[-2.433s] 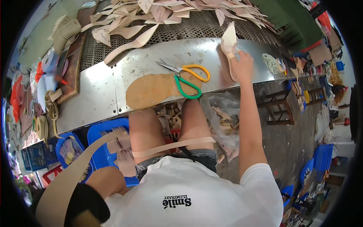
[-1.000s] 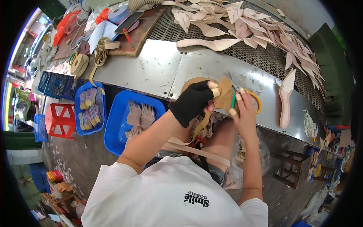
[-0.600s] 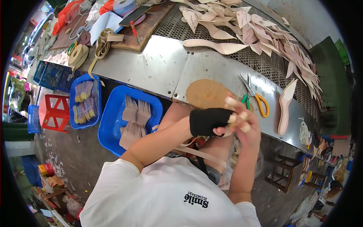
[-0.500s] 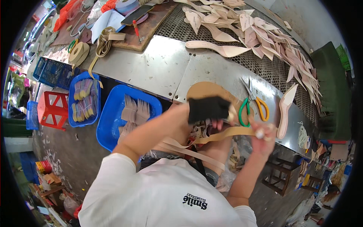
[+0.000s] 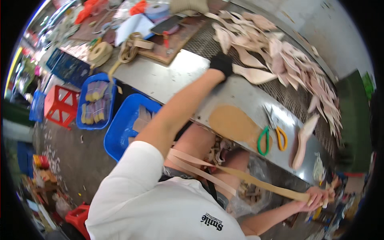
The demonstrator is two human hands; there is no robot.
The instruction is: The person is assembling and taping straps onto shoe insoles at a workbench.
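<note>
My left hand (image 5: 221, 65), in a black glove, reaches far across the metal table. It covers the left end of a pale sole-shaped piece (image 5: 255, 75); its fingers are hidden and blurred. My right hand (image 5: 318, 198) is out at the lower right, closed on the end of a long tan strip (image 5: 266, 185). The strip runs back across my lap, where more of it loops over my thighs. On the table between my hands lie a tan sole-shaped sheet (image 5: 233, 123) and scissors (image 5: 272, 129) with one green and one orange handle.
Many pale sole pieces (image 5: 286, 56) are heaped on the perforated mat. Another sole piece (image 5: 305, 142) lies right of the scissors. Blue tubs (image 5: 113, 141) with bundled pieces stand left of my legs, near a red stool (image 5: 60, 105). Tape rolls (image 5: 100, 54) sit at the far left.
My left hand has gone from over my lap to the far sole piece. My right hand has moved right and down, drawing the strip out. The view has shifted slightly.
</note>
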